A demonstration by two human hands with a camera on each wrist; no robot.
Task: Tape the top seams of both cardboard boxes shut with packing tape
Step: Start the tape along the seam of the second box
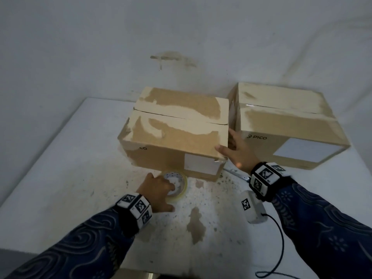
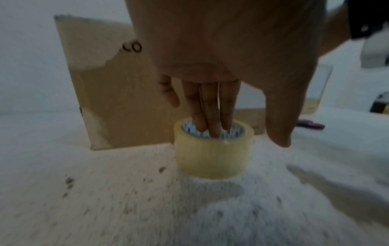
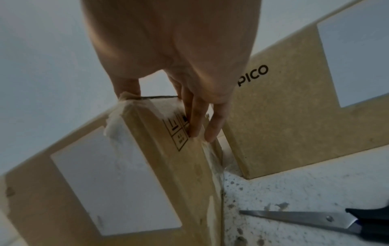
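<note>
Two brown cardboard boxes stand side by side on the white table. The left box (image 1: 177, 133) shows a dark slit along its top seam (image 1: 181, 116). The right box (image 1: 287, 125), printed PICO, has a shiny patch at the left end of its seam. A roll of clear packing tape (image 1: 180, 187) stands just in front of the left box. My left hand (image 1: 161, 190) reaches down on it, straight fingers (image 2: 212, 123) inside the core, thumb off the roll. My right hand (image 1: 235, 152) rests on the left box's near right corner, thumb on the top edge, fingers (image 3: 195, 121) flat against the side.
Scissors (image 3: 315, 219) lie on the stained table (image 1: 60, 178) below my right wrist, blades pointing towards the gap between the boxes. A white device (image 1: 253, 206) with a black cable lies near my right forearm. A white wall rises close behind the boxes.
</note>
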